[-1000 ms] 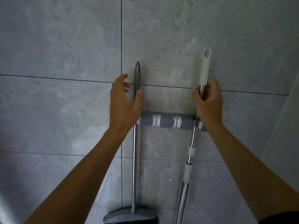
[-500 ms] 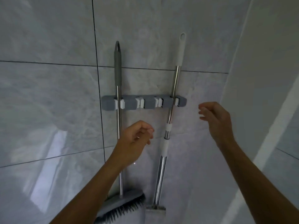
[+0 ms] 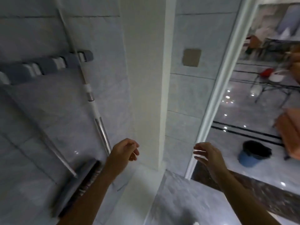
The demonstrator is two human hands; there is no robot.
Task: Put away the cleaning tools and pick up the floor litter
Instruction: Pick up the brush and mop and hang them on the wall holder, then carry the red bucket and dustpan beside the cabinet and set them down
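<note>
On the tiled wall at the far left a grey wall rack (image 3: 48,65) is seen, with two long-handled cleaning tools clipped into it: a broom (image 3: 76,181), whose dark head is blurred near the floor, and beside it a mop handle (image 3: 97,120) of white and metal sections. The left hand (image 3: 125,151) is held in front of a white pillar (image 3: 146,78), fingers loosely curled, nothing gripped. The right hand (image 3: 207,154) is spread open and empty near a white door frame (image 3: 224,78). Beyond the doorway a blue bin (image 3: 250,159) with a black liner is set on the glossy floor (image 3: 243,111); its contents cannot be made out. No litter can be identified.
</note>
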